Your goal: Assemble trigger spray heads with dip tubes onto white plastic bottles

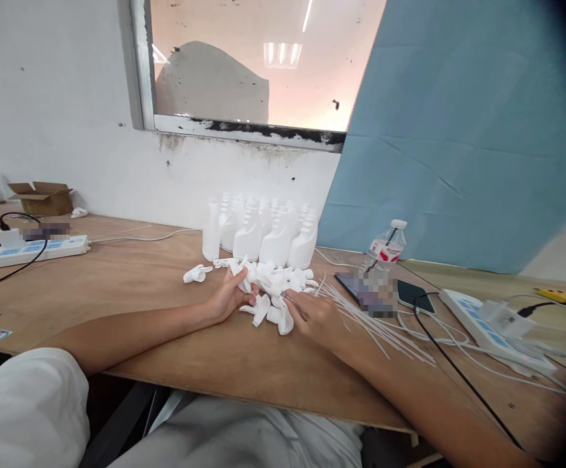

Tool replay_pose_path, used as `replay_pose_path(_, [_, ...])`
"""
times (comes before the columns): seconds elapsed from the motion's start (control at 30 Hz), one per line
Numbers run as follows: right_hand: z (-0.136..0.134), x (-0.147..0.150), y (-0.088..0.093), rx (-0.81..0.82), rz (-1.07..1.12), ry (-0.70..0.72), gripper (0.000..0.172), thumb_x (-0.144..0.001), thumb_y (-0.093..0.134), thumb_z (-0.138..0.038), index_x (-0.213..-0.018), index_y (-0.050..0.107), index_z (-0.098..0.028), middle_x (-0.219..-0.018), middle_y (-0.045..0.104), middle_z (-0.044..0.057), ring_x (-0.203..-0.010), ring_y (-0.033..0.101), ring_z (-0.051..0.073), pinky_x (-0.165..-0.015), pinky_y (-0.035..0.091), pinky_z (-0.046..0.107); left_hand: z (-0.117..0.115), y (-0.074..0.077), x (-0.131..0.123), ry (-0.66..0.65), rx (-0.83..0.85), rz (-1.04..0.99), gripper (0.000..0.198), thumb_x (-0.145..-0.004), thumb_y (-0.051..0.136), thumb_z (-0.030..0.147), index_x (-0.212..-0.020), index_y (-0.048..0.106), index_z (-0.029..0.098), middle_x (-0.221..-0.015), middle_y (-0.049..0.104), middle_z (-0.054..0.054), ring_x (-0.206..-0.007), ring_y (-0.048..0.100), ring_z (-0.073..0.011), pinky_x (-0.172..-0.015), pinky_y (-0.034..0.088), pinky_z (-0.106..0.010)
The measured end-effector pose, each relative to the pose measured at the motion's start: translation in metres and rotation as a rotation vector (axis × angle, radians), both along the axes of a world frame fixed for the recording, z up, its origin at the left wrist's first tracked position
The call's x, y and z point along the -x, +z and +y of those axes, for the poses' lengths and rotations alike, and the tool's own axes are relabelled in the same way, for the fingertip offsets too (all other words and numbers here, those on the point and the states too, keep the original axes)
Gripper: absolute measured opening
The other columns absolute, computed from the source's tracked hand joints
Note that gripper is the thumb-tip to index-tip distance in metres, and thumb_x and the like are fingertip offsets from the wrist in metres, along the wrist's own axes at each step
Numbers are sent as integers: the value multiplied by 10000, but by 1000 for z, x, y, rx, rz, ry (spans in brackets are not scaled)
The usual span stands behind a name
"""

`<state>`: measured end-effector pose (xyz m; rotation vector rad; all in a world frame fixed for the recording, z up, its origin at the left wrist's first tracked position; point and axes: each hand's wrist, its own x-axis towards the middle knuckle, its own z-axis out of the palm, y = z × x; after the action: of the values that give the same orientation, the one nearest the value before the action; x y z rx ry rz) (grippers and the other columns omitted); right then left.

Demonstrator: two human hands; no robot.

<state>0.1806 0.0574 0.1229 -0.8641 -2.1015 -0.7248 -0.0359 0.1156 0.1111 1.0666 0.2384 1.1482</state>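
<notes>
My left hand (228,298) is closed around a white spray trigger head (244,278) above the wooden table. My right hand (316,316) pinches a slim metal tool (296,305), its tip pointing toward the left hand; its exact kind is too small to tell. Between and around both hands lies a pile of white trigger heads (283,317), partly hidden by my fingers. One separate trigger head (197,273) rests to the left of the pile. Behind it stand several upright white spray bottles (276,239) with bare necks. Thin white tubes (371,322) lie loose beside my right hand.
At right are a clear drink bottle (389,244), a phone (356,292), a second phone (416,296) and a power strip (492,331) with trailing cables. Another power strip (39,250) and a cardboard box (43,200) sit at left. A wall (175,188) borders the table's back.
</notes>
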Motion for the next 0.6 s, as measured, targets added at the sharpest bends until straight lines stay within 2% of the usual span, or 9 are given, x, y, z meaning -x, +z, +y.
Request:
replay_pose_path(0.23, [-2, -3, 6, 139, -33, 17, 209, -948, 479, -248, -940, 669, -161, -632, 673, 24, -530, 596, 120, -515, 346, 243, 2, -2, 2, -38, -44, 64, 281, -868, 599, 378, -984, 423, 193, -722, 597, -11, -554, 564, -143, -462, 428, -232])
replay_pose_path(0.4, [0, -4, 3, 74, -11, -20, 196, -946, 484, -227, -975, 663, -150, -668, 692, 41, -562, 623, 130, -514, 354, 246, -3, 0, 1, -71, -33, 84, 275, -877, 576, 411, -971, 436, 194, -701, 617, -26, -560, 578, -167, -459, 417, -244])
replay_pose_path(0.6, [0, -5, 6, 41, 0, 75, 166, -929, 510, -203, -953, 659, -135, -614, 674, 32, -502, 587, 110, -488, 357, 233, 2, -1, 2, -122, 28, 84, 315, -891, 521, 471, -920, 493, 159, -668, 618, -63, -565, 566, -168, -482, 413, -241])
